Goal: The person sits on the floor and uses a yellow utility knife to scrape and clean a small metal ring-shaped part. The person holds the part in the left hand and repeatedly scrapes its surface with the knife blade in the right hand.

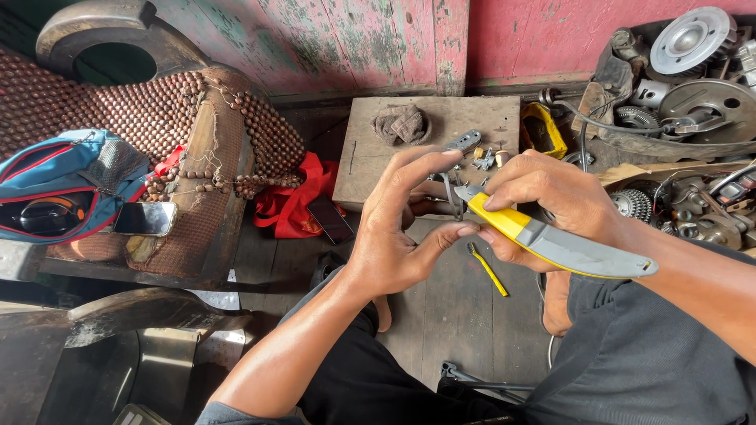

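My right hand (551, 201) grips a yellow and grey hand tool (551, 240) whose handle runs back toward my right forearm. Its metal tip points left, toward my left hand (402, 228). My left hand is raised beside the tip, with its fingers spread and the thumb touching the yellow part. Whether a small piece sits between my left fingers I cannot tell. Both hands hover over my lap, above a wooden floor.
A low wooden block (370, 149) ahead carries a rag (402, 124) and small metal parts (482, 157). Engine parts and gears (677, 86) are piled at right. A beaded seat (157, 118) at left holds a blue bag (55, 185) and a phone (146, 219). A small yellow tool (488, 271) lies on the floor.
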